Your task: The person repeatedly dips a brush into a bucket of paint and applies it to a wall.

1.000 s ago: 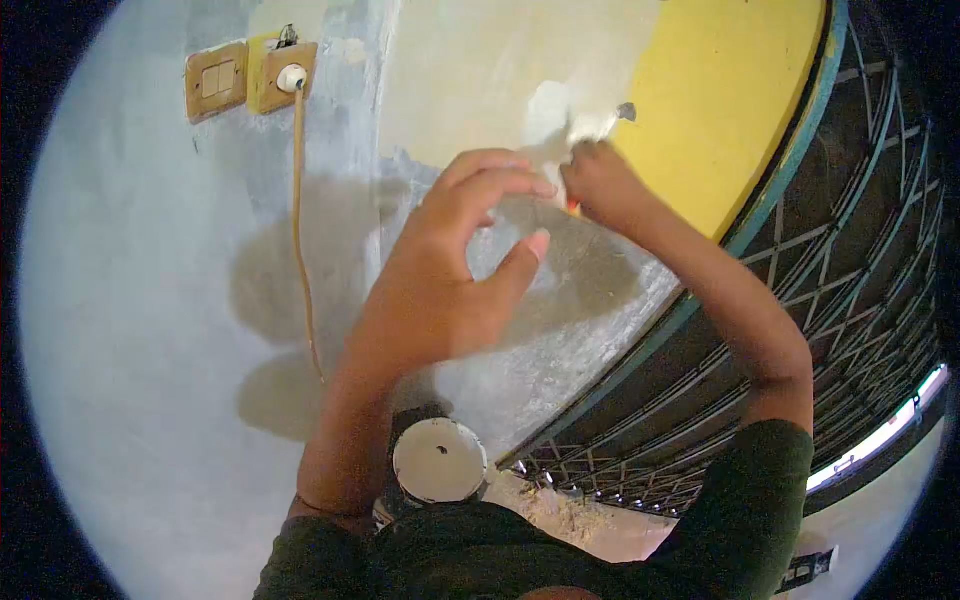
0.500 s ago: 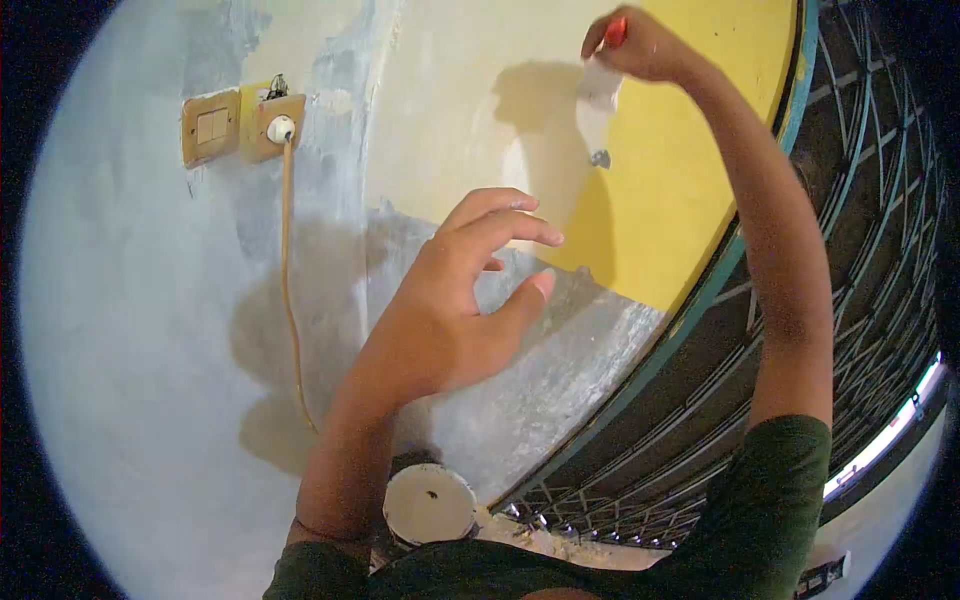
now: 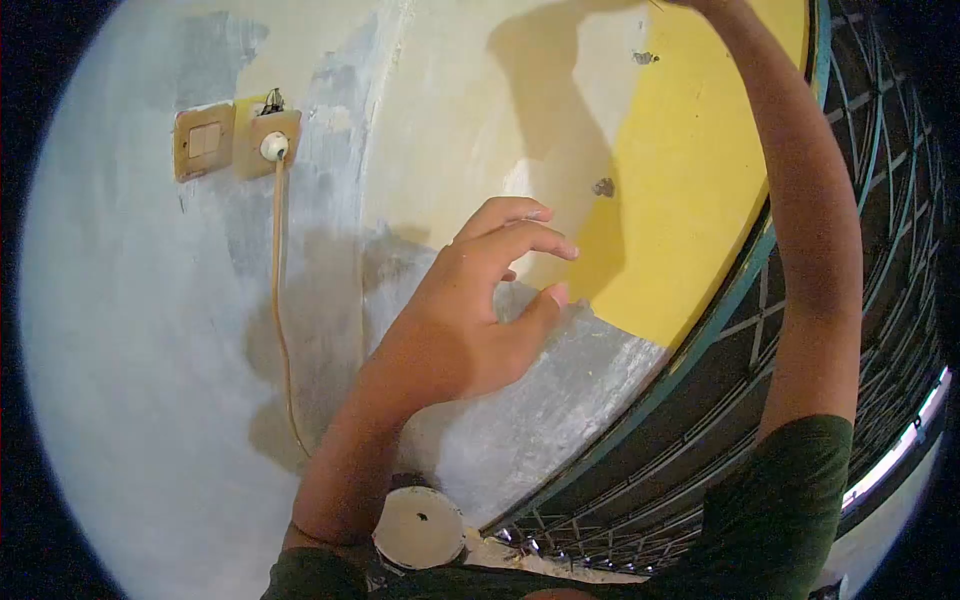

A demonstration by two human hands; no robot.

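My left hand (image 3: 470,310) is raised in front of the wall with fingers curved and apart, and nothing is in it. Beyond its fingertips is the border between the yellow paint (image 3: 680,220), the cream coat (image 3: 450,130) and a bare grey patch (image 3: 560,370). My right hand (image 3: 700,3) reaches up to the top edge, where only a sliver of it shows. Its fingers, and whatever they hold, are cut off. The arm's shadow (image 3: 550,80) falls on the cream wall. Small grey chipped spots (image 3: 603,187) mark the yellow border.
At left, a switch plate (image 3: 205,143) sits beside a socket with a white plug (image 3: 274,147); its cord (image 3: 277,290) hangs down. A pale, round-topped bucket (image 3: 420,528) stands low near my body. A folding metal gate (image 3: 800,350) borders the wall at right.
My right hand, earlier gripping a red-handled tool against the wall, has gone up and mostly out of view. The wall appears lower, and my left hand sits slightly right and lower.
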